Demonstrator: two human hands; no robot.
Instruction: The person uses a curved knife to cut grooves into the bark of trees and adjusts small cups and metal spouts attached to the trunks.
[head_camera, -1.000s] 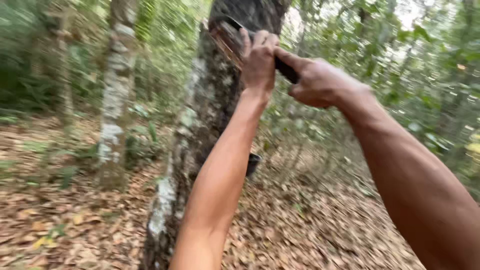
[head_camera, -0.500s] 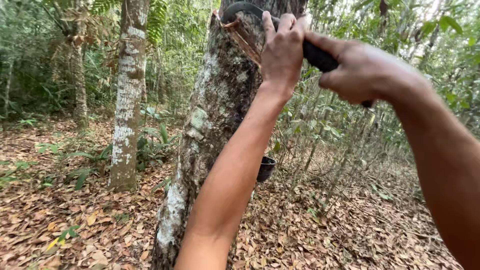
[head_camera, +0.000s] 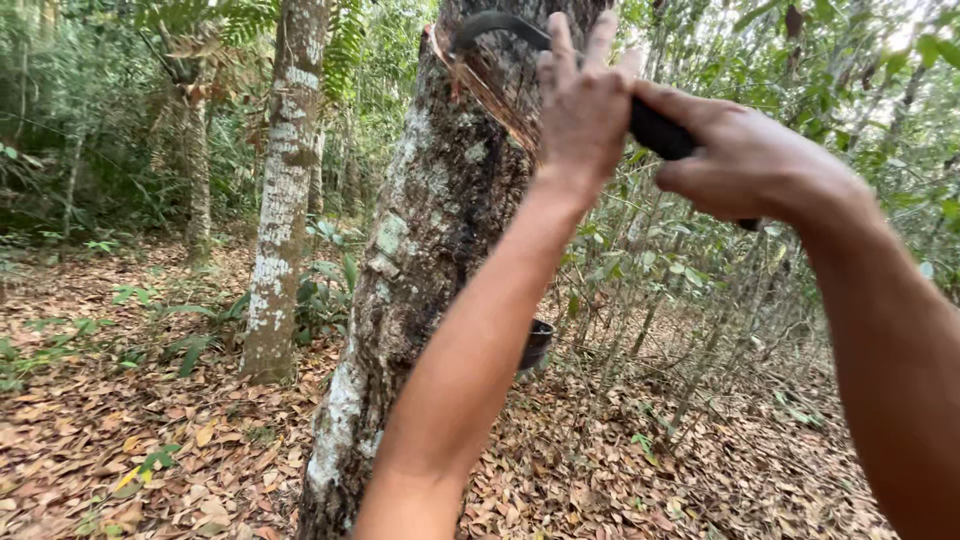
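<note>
A leaning tree trunk (head_camera: 425, 250) with mottled grey bark rises in front of me. Near its top runs a slanted reddish cut in the bark (head_camera: 480, 85). A dark curved knife blade (head_camera: 500, 25) rests at the upper end of that cut. My right hand (head_camera: 745, 160) grips the knife's black handle (head_camera: 660, 130). My left hand (head_camera: 585, 95) lies over the blade's shank against the trunk, fingers raised. A small black cup (head_camera: 537, 343) hangs on the trunk's right side, partly hidden behind my left forearm.
A thinner tree with white patches (head_camera: 280, 200) stands to the left. Dry brown leaves (head_camera: 130, 430) cover the ground. Thin saplings and green undergrowth (head_camera: 680, 300) crowd the right side and the background.
The view has steadied and shifted slightly; both hands and the knife stay at the top of the cut, with my left fingers now lifted straighter.
</note>
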